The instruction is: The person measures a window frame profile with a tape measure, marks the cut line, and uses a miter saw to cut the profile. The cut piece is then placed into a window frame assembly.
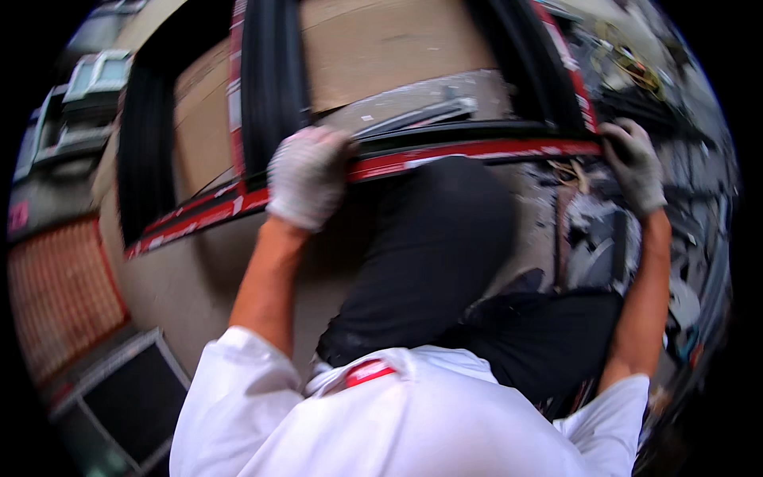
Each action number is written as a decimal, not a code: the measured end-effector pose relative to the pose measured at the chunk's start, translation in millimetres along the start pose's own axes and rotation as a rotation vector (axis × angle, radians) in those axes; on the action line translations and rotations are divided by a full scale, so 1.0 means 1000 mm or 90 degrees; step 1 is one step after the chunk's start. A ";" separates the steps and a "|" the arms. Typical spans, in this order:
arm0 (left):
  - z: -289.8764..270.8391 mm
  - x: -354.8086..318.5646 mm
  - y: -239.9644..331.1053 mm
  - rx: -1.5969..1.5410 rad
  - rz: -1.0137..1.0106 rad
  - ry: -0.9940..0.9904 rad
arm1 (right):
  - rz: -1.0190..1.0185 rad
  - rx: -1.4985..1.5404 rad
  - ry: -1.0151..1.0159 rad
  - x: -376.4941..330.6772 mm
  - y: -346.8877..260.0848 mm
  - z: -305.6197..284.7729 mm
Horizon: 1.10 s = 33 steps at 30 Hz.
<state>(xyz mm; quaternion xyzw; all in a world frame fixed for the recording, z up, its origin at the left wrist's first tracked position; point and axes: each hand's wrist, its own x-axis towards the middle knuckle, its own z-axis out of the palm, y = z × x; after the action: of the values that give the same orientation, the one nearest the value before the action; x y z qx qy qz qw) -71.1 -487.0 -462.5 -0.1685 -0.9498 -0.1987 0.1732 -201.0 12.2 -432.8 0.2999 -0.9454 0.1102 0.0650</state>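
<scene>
In front of me is a large black window frame (274, 79) with red protective tape along its edges. My left hand (310, 171), in a whitish work glove, is closed around the near rail where an upright meets it. At the right near corner, my right hand (636, 163), gloved too, grips the same frame with its fingers over the edge. The near rail passes just above my bent knee (457, 191); whether they touch I cannot tell. Through the openings a brown cardboard sheet (397, 48) shows, with dark strips (421, 115) near it. Everything is slightly blurred.
Small pale window frames (99, 75) stand at the far left. Below them lie an orange-red slatted panel (67, 290) and a dark framed panel (131, 397). Along the right side is a clutter of metal profiles (711, 230), scraps and a yellowish cord (636, 71).
</scene>
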 end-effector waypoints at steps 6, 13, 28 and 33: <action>0.003 0.000 0.008 0.031 -0.029 -0.027 | 0.022 -0.068 0.008 -0.009 0.031 -0.003; 0.006 -0.001 0.009 -0.036 -0.063 -0.051 | 0.028 -0.076 0.012 -0.013 0.039 0.005; 0.012 -0.012 -0.007 0.036 -0.019 -0.021 | 0.018 0.010 0.053 0.000 0.035 0.000; 0.012 -0.015 -0.007 0.035 -0.046 -0.035 | -0.001 0.020 0.068 0.001 0.037 0.002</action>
<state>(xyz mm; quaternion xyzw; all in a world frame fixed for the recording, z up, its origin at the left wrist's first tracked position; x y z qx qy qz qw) -63.7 -491.8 -481.0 -0.1347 -0.9647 -0.1742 0.1445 -223.4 40.9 -441.3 0.2956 -0.9383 0.1408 0.1109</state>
